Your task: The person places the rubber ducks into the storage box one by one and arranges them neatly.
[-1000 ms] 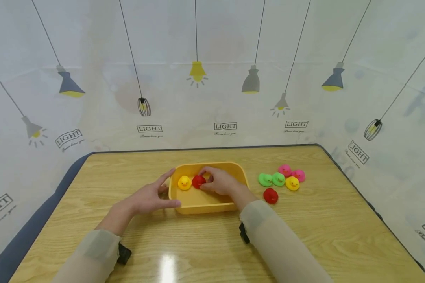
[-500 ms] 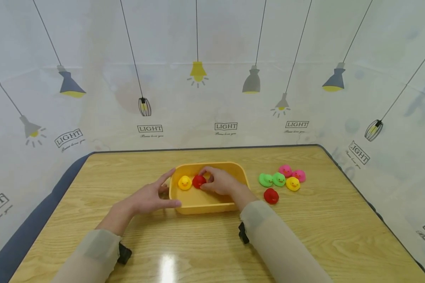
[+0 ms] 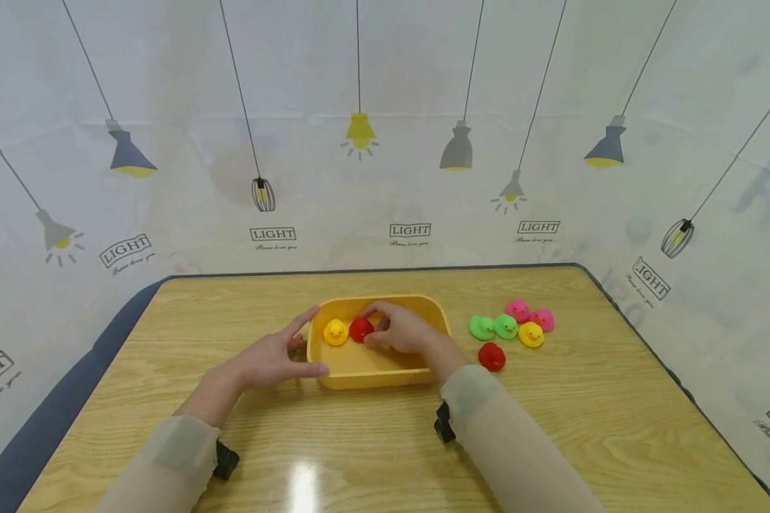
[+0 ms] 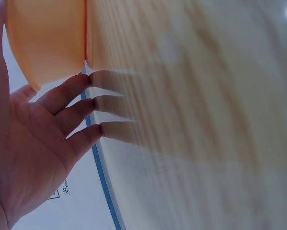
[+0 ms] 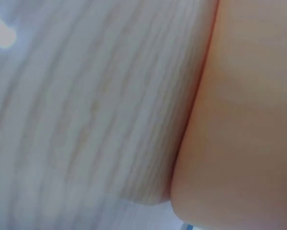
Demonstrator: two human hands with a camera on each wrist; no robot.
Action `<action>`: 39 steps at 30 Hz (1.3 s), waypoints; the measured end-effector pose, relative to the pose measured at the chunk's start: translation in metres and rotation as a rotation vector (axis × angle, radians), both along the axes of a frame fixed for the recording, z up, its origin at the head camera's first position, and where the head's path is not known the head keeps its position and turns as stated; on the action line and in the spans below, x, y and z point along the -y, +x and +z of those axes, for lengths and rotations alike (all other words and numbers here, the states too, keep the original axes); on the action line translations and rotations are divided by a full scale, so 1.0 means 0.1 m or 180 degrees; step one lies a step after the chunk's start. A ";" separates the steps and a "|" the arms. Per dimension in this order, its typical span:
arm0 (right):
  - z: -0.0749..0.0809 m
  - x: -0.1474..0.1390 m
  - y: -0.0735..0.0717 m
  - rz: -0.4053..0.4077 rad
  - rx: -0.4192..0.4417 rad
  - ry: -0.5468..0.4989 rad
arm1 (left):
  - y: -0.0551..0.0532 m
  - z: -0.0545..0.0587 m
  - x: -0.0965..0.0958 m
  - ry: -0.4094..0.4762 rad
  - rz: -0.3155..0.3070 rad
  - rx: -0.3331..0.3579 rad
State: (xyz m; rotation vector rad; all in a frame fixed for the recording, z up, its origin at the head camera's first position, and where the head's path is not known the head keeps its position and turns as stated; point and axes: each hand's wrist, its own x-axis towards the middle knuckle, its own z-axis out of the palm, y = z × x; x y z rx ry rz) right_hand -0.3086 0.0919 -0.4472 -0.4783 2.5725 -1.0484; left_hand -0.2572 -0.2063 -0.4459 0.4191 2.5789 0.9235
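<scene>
Moved little since the earlier frame: shifted slightly outward at the right sleeve (image 3: 520,442), unchanged in grip and in layout across the table (image 3: 385,442).

Gripping the red duck (image 3: 361,330) between thumb and fingers of the right hand (image 3: 404,329). Located inside the box (image 3: 375,381), toward the left half, just to the right of the yellow duck (image 3: 336,333). Not possible to tell whether resting on the box floor or held slightly above.

Bracing the left end of the box with the left hand (image 3: 266,360), spread at thumb and forefinger between near and far corners, not clenched. Extended at the remaining fingers outside the box wall, per the left wrist view. Limited to box wall and table in the right wrist view; not usable for checking the right grip.

Grouped outside, right of the box: two green ducks (image 3: 482,328), two pink ducks (image 3: 517,310), a second yellow duck (image 3: 531,335) and, nearest the person, a second red duck (image 3: 491,357).

Judged to be at the placing step, probably just before release; not confirmable from the grip alone.

For the next move, keep the box braced. If seated, release by spreading thumb and fingers evenly, then lift clear of the yellow duck and rim. If not seated, lower first.
</scene>
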 end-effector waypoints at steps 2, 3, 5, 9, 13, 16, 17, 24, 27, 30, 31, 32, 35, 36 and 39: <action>0.04 -0.02 0.02 -0.0033 0.0051 -0.0048 | 0.00 0.00 -0.01 0.0004 0.0006 0.0014; 0.06 -0.04 0.04 -0.0057 0.0071 -0.0061 | 0.00 0.01 -0.01 0.0007 0.0009 0.0020; 0.11 -0.08 0.06 -0.0086 0.0061 -0.0062 | 0.01 0.01 -0.01 -0.0003 0.0016 0.0019; 0.21 -0.21 0.10 -0.0017 -0.0124 0.0007 | 0.01 0.01 0.00 -0.0037 0.0027 0.0002; 0.33 -0.38 0.15 0.0083 -0.0364 0.0034 | 0.01 0.02 0.00 -0.0055 0.0024 -0.0024; 0.40 -0.52 0.20 0.0081 -0.0519 0.0032 | 0.01 0.02 0.00 -0.0063 0.0019 -0.0037; 0.42 -0.57 0.22 0.0071 -0.0568 0.0031 | 0.01 0.01 0.00 -0.0063 0.0020 -0.0038; 0.52 -1.06 0.40 -0.0003 -0.0767 -0.0067 | -0.01 -0.01 -0.01 -0.0041 0.0016 -0.0031; 0.53 -1.27 0.47 -0.0082 -0.0797 -0.0062 | 0.00 -0.02 -0.01 -0.0032 0.0020 -0.0009; 0.52 -1.47 0.55 -0.0186 -0.0796 -0.0044 | 0.00 -0.02 -0.01 -0.0043 0.0020 -0.0003; 0.52 -1.53 0.58 -0.0204 -0.0798 -0.0035 | 0.00 -0.02 -0.01 -0.0050 0.0035 0.0003; 0.51 -1.59 0.60 -0.0230 -0.0784 -0.0036 | 0.00 -0.02 -0.01 -0.0062 0.0050 0.0010; 0.47 -1.76 0.68 -0.0262 -0.0782 -0.0085 | -0.01 -0.03 -0.01 -0.0086 0.0081 0.0021; 0.46 -1.82 0.70 -0.0274 -0.0802 -0.0082 | -0.01 -0.03 -0.01 -0.0089 0.0096 0.0025; 0.39 -1.99 0.75 -0.0258 -0.0860 -0.0097 | -0.02 -0.03 -0.01 -0.0088 0.0084 0.0005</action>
